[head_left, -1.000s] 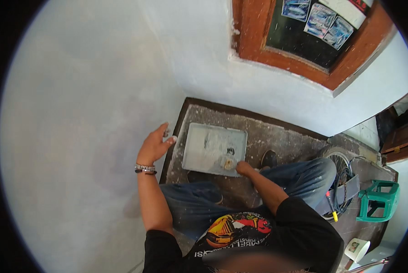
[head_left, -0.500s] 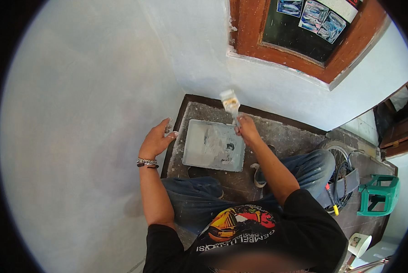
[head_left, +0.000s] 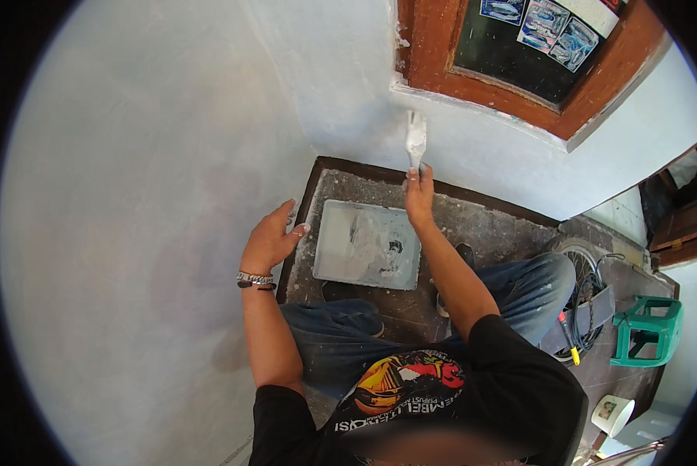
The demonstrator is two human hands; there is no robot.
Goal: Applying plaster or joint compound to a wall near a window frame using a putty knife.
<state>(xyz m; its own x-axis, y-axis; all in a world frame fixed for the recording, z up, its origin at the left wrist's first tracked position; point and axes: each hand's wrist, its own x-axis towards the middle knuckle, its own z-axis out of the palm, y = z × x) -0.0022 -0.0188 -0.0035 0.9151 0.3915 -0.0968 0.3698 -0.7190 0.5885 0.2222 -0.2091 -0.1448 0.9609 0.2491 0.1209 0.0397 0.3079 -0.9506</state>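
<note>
My right hand (head_left: 419,198) grips the handle of a paintbrush (head_left: 416,137), whose whitened head points up against or close to the wall (head_left: 348,93) below the window. Whether the bristles touch the wall I cannot tell. To the left, my left hand (head_left: 274,235) is empty, fingers apart, with pale paint on the fingertips; it hovers beside the left wall (head_left: 154,194). Between and below the hands lies a grey paint tray (head_left: 341,278) on the floor, holding whitish-grey paint with a dark patch at its right.
A brown-framed window (head_left: 434,46) is above the brush. Dark skirting (head_left: 488,203) edges the paint-spattered floor. At the right are a wheel (head_left: 580,256), coiled black cable (head_left: 589,330), a tool with a red and yellow handle (head_left: 570,342), a green stool (head_left: 650,330) and a white tub (head_left: 612,416).
My right hand has raised the paintbrush up and slightly right, from over the tray's far edge to the wall below the window. My left hand has barely moved.
</note>
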